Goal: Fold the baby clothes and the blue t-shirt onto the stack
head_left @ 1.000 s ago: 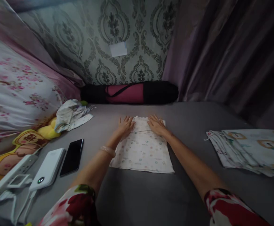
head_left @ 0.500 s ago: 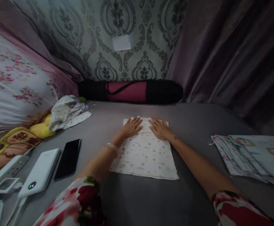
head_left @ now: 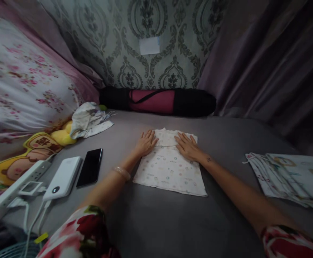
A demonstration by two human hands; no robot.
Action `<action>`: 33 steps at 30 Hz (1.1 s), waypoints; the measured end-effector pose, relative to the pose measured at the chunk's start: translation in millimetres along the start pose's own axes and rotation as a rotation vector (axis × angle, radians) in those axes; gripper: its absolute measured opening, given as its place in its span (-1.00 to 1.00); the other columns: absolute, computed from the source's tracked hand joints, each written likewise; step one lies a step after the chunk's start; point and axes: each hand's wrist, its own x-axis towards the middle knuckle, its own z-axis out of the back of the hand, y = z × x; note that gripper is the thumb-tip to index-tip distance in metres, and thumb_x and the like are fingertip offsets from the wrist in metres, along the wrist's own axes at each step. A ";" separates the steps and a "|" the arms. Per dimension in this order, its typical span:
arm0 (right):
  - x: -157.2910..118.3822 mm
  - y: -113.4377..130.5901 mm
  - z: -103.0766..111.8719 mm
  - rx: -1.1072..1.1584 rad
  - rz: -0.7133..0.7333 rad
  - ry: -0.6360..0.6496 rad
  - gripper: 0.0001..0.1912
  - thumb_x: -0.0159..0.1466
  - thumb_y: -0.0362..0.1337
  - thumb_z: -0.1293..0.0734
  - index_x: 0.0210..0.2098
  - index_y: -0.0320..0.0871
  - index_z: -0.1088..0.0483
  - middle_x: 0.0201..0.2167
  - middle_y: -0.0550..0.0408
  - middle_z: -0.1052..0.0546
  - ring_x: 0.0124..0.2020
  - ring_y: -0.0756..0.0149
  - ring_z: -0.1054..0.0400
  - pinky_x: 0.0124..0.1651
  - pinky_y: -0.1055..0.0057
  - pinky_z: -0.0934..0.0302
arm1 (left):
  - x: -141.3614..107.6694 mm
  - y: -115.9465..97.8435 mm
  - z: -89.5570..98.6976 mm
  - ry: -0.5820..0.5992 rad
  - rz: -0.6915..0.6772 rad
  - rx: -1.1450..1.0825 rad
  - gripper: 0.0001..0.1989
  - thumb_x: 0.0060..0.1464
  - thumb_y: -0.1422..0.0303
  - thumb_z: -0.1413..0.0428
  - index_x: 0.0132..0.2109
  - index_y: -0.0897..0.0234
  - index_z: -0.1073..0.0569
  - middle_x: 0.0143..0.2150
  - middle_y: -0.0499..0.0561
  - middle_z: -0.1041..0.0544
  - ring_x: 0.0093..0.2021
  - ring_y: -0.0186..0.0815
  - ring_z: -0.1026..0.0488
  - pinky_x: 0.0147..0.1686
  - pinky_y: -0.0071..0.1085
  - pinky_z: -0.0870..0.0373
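1. Printed white cloth (head_left: pixel 169 170) is lying flat on a smooth grey surface (head_left: pixel 156 225), between the two hands and forearms; its outline is widening toward the near hem, a folded band (head_left: pixel 165 138) showing across the far end.
2. Left hand (head_left: pixel 146 143) is resting palm down at the band's left edge, fingers extended, slightly spread, gripping nothing; a pale, ring-shaped bangle (head_left: pixel 122 173) is circling the wrist.
3. Right hand (head_left: pixel 188 147) is lying flat over the band's right part, fingers fanned, grasping nothing.
4. Layered soft fabrics (head_left: pixel 290 179) are lying at right; a glossy black phone (head_left: pixel 90 167), at left.
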 end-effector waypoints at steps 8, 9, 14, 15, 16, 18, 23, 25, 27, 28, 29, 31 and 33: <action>-2.7 5.4 -7.8 -0.001 -0.026 0.018 -0.41 0.40 -0.06 0.07 0.36 -0.11 0.01 0.39 0.01 0.03 0.39 0.12 0.24 0.35 -0.01 0.29 | -6.2 9.8 -2.3 0.116 0.006 0.031 -0.33 0.29 0.05 0.33 0.35 0.44 -0.01 0.41 0.27 0.07 0.41 -0.10 0.14 0.32 -0.12 0.15; -4.8 7.1 -6.0 -0.001 -0.024 0.015 -0.40 0.40 -0.07 0.07 0.36 -0.13 0.01 0.39 -0.01 0.04 0.39 0.11 0.24 0.35 -0.02 0.29 | -8.3 6.2 0.5 0.105 0.007 0.054 -0.33 0.29 0.06 0.32 0.35 0.46 0.00 0.41 0.30 0.07 0.41 -0.08 0.15 0.32 -0.10 0.16; -44.2 31.0 1.4 0.016 0.046 -0.041 -0.41 0.40 -0.08 0.04 0.35 -0.17 0.01 0.40 -0.07 0.09 0.40 0.10 0.29 0.35 -0.02 0.32 | -49.2 -23.3 10.7 0.032 -0.188 0.088 -0.34 0.29 0.07 0.30 0.35 0.45 -0.01 0.41 0.32 0.08 0.41 -0.07 0.18 0.32 -0.11 0.18; -56.6 37.2 1.8 0.029 0.067 -0.024 -0.41 0.40 -0.08 0.02 0.35 -0.16 0.00 0.40 -0.08 0.10 0.40 0.09 0.30 0.35 -0.02 0.31 | -62.0 -29.6 11.1 0.060 -0.252 0.068 -0.34 0.29 0.05 0.30 0.35 0.41 -0.01 0.41 0.29 0.07 0.41 -0.09 0.18 0.32 -0.12 0.17; -69.5 43.0 1.9 0.044 0.085 0.003 -0.41 0.40 -0.07 0.01 0.35 -0.16 0.00 0.40 -0.08 0.10 0.40 0.09 0.29 0.35 -0.02 0.30 | -75.1 -35.0 11.2 0.097 -0.299 0.047 -0.35 0.29 0.04 0.30 0.36 0.37 -0.01 0.41 0.27 0.06 0.41 -0.10 0.17 0.32 -0.12 0.17; -95.6 52.9 2.1 0.074 0.118 0.060 -0.41 0.40 -0.06 0.01 0.35 -0.15 0.00 0.39 -0.09 0.09 0.40 0.09 0.28 0.35 -0.03 0.29 | -100.3 -42.0 12.2 0.180 -0.337 0.007 -0.35 0.29 0.02 0.28 0.36 0.33 -0.02 0.41 0.26 0.05 0.41 -0.09 0.16 0.32 -0.10 0.15; -155.2 66.8 10.8 0.161 0.213 0.111 -0.45 0.42 -0.06 0.02 0.36 -0.06 0.01 0.40 0.00 0.08 0.40 0.16 0.29 0.37 0.00 0.32 | -148.6 -36.1 28.2 0.221 -0.379 -0.150 -0.45 0.31 0.09 0.22 0.34 0.21 -0.09 0.39 0.21 -0.03 0.39 -0.08 0.06 0.30 -0.03 0.07; -174.6 68.6 16.8 0.209 0.243 0.109 -0.49 0.43 -0.08 0.00 0.34 0.02 -0.04 0.39 0.05 0.03 0.39 0.19 0.23 0.37 0.02 0.28 | -162.6 -28.9 37.7 0.202 -0.437 -0.253 -0.53 0.31 0.15 0.16 0.28 0.13 -0.21 0.34 0.14 -0.16 0.33 -0.14 -0.10 0.27 -0.11 -0.07; -189.5 67.6 21.6 0.254 0.245 0.085 -0.53 0.42 -0.12 -0.04 0.30 0.04 -0.12 0.36 0.06 -0.08 0.37 0.21 0.11 0.37 0.06 0.19 | -173.0 -22.0 45.1 0.192 -0.466 -0.328 -0.62 0.30 0.20 0.12 0.18 0.12 -0.35 0.23 0.10 -0.31 0.22 -0.21 -0.27 0.19 -0.24 -0.22; -195.0 66.0 23.2 0.272 0.239 0.064 -0.55 0.42 -0.14 -0.06 0.27 0.03 -0.18 0.33 0.04 -0.15 0.34 0.21 0.03 0.35 0.08 0.12 | -176.6 -19.1 47.6 0.187 -0.463 -0.347 -0.65 0.30 0.22 0.11 0.13 0.13 -0.40 0.17 0.09 -0.37 0.16 -0.23 -0.32 0.15 -0.28 -0.27; -199.1 63.6 24.1 0.285 0.231 0.038 -0.57 0.42 -0.16 -0.08 0.23 0.01 -0.24 0.29 0.02 -0.23 0.30 0.22 -0.06 0.32 0.11 0.04 | -179.1 -16.8 49.2 0.182 -0.450 -0.354 -0.66 0.31 0.24 0.11 0.09 0.13 -0.43 0.11 0.08 -0.41 0.11 -0.25 -0.36 0.11 -0.31 -0.30; -203.6 57.3 24.7 0.296 0.220 -0.015 -0.61 0.41 -0.20 -0.11 0.17 -0.04 -0.31 0.19 -0.02 -0.35 0.21 0.23 -0.20 0.25 0.17 -0.11 | -181.4 -14.1 50.8 0.171 -0.421 -0.340 -0.67 0.31 0.27 0.13 0.05 0.14 -0.45 0.03 0.07 -0.45 0.04 -0.27 -0.39 0.06 -0.33 -0.33; -204.7 50.4 24.6 0.293 0.223 -0.057 -0.64 0.40 -0.23 -0.13 0.13 -0.09 -0.33 0.09 -0.05 -0.43 0.11 0.23 -0.28 0.16 0.20 -0.21 | -181.4 -14.2 51.3 0.165 -0.405 -0.301 -0.67 0.32 0.28 0.15 0.02 0.16 -0.47 0.01 0.06 -0.47 0.01 -0.27 -0.41 0.04 -0.34 -0.35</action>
